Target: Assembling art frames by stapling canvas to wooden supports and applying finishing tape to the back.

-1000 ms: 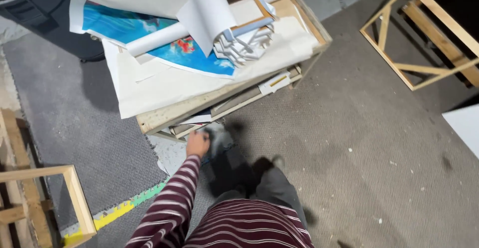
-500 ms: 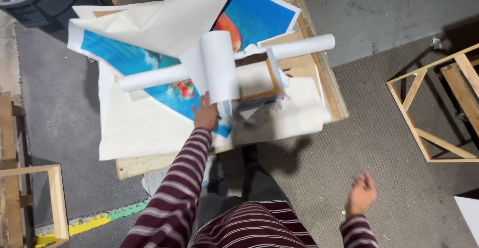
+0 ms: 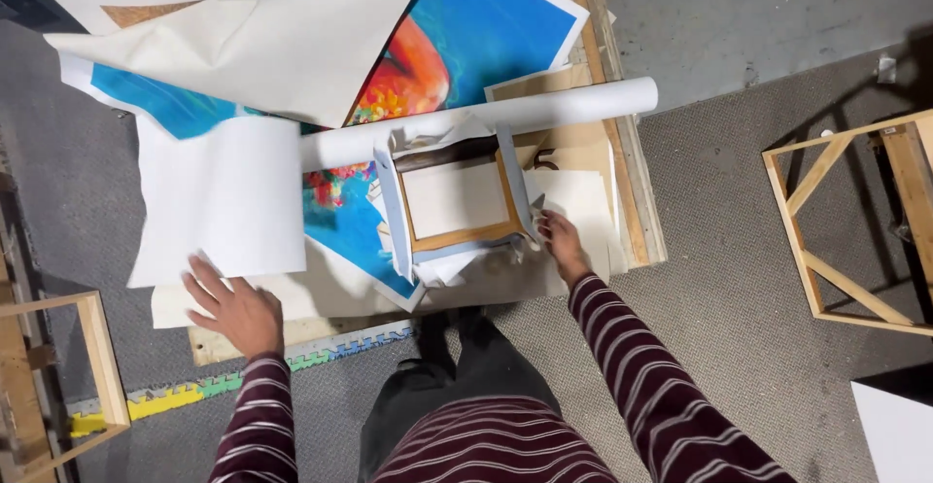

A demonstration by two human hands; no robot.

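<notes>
A low worktable (image 3: 637, 221) is piled with large sheets. My left hand (image 3: 231, 306) lies flat with fingers spread on the lower edge of a white sheet (image 3: 219, 196) at the left. My right hand (image 3: 564, 245) touches the lower right corner of a small wooden frame (image 3: 457, 201), which lies back side up with canvas folded around its edges. A long white paper roll (image 3: 505, 117) lies across the pile just behind the frame. Under them spreads a big blue and orange print (image 3: 466, 46).
Open wooden stretcher frames stand at the right (image 3: 846, 221) and at the lower left (image 3: 92, 366). A strip of yellow and green floor marking (image 3: 243, 381) runs along the table's front. A white board corner (image 3: 899, 425) shows at bottom right.
The left hand left the middle of the pile and came down on the white sheet at the left. The right hand rose from my side to the small frame. The view shifted closer.
</notes>
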